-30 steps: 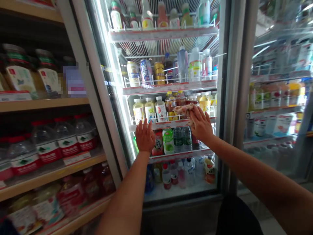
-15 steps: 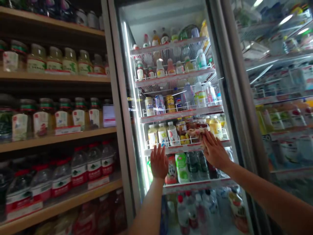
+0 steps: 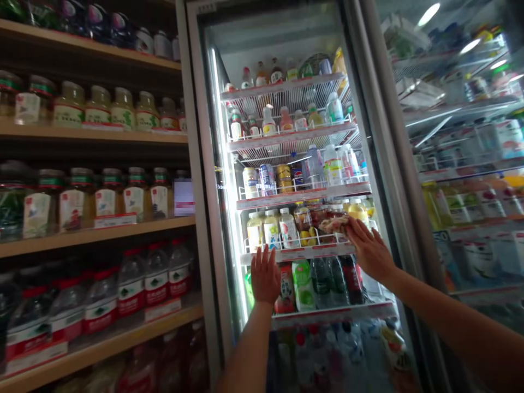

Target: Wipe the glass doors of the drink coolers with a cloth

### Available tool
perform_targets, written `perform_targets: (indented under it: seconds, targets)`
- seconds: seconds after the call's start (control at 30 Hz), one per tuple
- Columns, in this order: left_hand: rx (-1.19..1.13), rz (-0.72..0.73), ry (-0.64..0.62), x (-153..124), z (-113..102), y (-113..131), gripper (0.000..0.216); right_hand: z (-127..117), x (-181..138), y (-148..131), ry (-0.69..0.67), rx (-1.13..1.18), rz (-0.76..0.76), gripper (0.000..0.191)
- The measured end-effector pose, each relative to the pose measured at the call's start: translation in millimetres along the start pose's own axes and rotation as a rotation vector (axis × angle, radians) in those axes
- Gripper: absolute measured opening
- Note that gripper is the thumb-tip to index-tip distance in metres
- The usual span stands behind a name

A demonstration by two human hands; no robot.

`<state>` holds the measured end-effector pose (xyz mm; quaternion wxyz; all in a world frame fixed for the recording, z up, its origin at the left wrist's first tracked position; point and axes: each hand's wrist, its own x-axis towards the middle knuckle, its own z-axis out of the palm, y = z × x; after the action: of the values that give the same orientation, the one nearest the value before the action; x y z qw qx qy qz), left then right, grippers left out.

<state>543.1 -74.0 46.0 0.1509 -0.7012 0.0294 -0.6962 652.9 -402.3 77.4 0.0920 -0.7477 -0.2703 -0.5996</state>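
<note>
A tall drinks fridge with a glass door stands in front of me, bottles and cans showing through the glass. My left hand lies flat against the pane with fingers spread, over the lower middle shelves; nothing is in it. Farther right, my right hand presses a crumpled, pale brownish cloth against the glass. The fingers lie over the cloth's right part and hide it. Behind the cloth, inside the fridge, is a row of juice bottles.
Wooden shelves at left carry several jars and red-capped bottles. The metal door frame runs between them and the glass. Another glass-fronted fridge with drinks stands at right.
My right hand and the cloth have shifted slightly right and down on the glass. My left hand stays nearly where it was. The view has tilted a little.
</note>
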Motion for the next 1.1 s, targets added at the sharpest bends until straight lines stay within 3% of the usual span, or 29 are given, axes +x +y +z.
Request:
perform_targets:
  seconds: [0.1,0.2,0.33,0.47,0.63,0.8,0.97,1.1]
  targets:
    - [-0.003,-0.010,-0.008,-1,1,0,0.064,1,-2,-4,0.002,0.015,-0.020,0.076]
    - [-0.001,-0.004,-0.011,-1,0,0,0.064,-2,2,-9,-0.015,0.057,-0.070,0.058]
    - [-0.006,0.005,0.002,1,-2,1,0.065,-7,15,-15,-0.048,0.120,0.031,0.048]
    - [-0.008,-0.004,0.001,1,-2,2,0.066,-5,18,-22,-0.072,0.166,0.135,0.048]
    - [-0.022,0.004,0.006,0,0,0,0.067,-4,22,-20,-0.049,0.114,0.029,0.064]
    - [-0.028,-0.006,-0.002,-1,1,0,0.066,-4,25,-23,0.004,0.098,0.051,0.066]
    - [-0.048,-0.006,0.003,0,0,1,0.063,-7,19,-31,-0.052,0.101,-0.127,0.070]
    - [-0.048,-0.008,0.012,0,0,1,0.063,-8,20,-32,-0.024,0.095,-0.057,0.062]
